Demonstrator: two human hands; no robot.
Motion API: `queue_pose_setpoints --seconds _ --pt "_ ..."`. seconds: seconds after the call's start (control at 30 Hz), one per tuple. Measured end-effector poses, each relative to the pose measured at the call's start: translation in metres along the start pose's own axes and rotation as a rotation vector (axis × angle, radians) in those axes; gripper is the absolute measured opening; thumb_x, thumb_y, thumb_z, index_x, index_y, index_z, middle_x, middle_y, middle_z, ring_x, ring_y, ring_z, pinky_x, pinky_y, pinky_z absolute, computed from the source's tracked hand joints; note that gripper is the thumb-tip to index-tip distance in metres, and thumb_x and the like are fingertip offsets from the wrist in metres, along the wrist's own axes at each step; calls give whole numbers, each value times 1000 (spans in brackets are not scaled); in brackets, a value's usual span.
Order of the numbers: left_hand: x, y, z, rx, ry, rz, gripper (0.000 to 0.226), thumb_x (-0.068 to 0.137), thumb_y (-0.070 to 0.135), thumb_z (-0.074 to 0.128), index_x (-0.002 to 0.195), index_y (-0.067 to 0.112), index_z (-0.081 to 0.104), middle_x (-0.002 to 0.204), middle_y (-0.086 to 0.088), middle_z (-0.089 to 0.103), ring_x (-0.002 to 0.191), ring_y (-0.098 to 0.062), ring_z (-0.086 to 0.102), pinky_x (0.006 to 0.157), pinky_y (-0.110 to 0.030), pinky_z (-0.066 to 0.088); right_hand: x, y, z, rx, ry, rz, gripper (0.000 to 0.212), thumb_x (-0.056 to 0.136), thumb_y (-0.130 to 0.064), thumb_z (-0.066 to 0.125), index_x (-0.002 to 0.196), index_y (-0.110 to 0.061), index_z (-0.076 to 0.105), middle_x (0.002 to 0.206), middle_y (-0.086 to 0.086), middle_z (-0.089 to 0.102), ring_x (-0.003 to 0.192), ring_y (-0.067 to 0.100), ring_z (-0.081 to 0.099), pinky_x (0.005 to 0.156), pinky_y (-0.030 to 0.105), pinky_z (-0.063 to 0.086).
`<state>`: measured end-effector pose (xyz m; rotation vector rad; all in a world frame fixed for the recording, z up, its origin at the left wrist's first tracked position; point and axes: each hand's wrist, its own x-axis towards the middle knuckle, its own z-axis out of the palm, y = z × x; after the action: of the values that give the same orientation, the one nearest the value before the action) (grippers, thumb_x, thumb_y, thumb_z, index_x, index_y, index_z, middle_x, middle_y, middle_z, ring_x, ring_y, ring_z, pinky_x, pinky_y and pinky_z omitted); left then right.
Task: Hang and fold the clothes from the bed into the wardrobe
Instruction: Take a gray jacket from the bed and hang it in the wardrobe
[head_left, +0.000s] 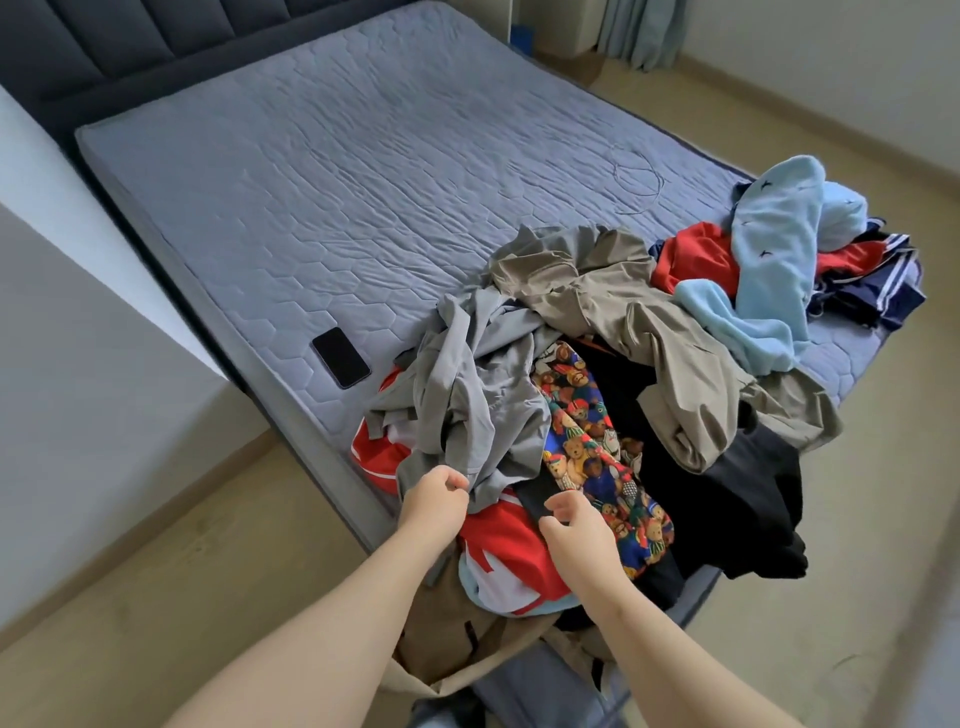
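A heap of clothes covers the near corner of the bed (311, 197). My left hand (434, 499) pinches the hem of a crumpled grey garment (467, 395). Beside it, my right hand (569, 525) pinches a black strip of cloth (535, 499) at the edge of a teddy-bear print garment (587, 441). A red and white garment (509, 556) lies under both hands. Further back lie a khaki garment (649, 312), black clothes (727, 493), a light blue fleece (769, 249) and red and navy striped pieces (696, 254). The wardrobe is out of view.
A black phone (340, 357) lies on the grey quilted mattress left of the heap. A thin cord loop (636, 174) rests on the mattress further back. The dark headboard (104, 52) stands at the top left. Beige floor (182, 545) surrounds the bed; a curtain (644, 31) hangs far right.
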<state>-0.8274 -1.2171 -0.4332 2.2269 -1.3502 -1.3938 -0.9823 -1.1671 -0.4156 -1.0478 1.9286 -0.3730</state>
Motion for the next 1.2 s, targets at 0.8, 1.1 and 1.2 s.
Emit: queue_pose_setpoints --seconds 0.8,1.1,1.2 --pt "50 20 84 -76 198 -72 10 90 19 53 100 20 53 121 -5 49 98 -18 52 76 -27 40 75 52 -74 -35 -206 2 19 89 -17 46 105 -27 47 112 -6 53 99 13 51 83 29 46" --pt "83 18 64 283 209 -219 53 87 29 49 134 47 34 153 9 -23 142 -26 -18 112 -54 1 60 56 -58 -20 -149 63 23 90 -18 45 111 -26 48 114 -5 56 92 11 56 79 31 50" --pt "93 13 47 289 162 -156 53 89 27 50 138 37 34 156 5 3 144 -24 -1 114 -51 10 58 57 -52 -24 -146 64 23 89 -19 46 112 -25 50 115 -4 56 97 12 53 82 29 48"
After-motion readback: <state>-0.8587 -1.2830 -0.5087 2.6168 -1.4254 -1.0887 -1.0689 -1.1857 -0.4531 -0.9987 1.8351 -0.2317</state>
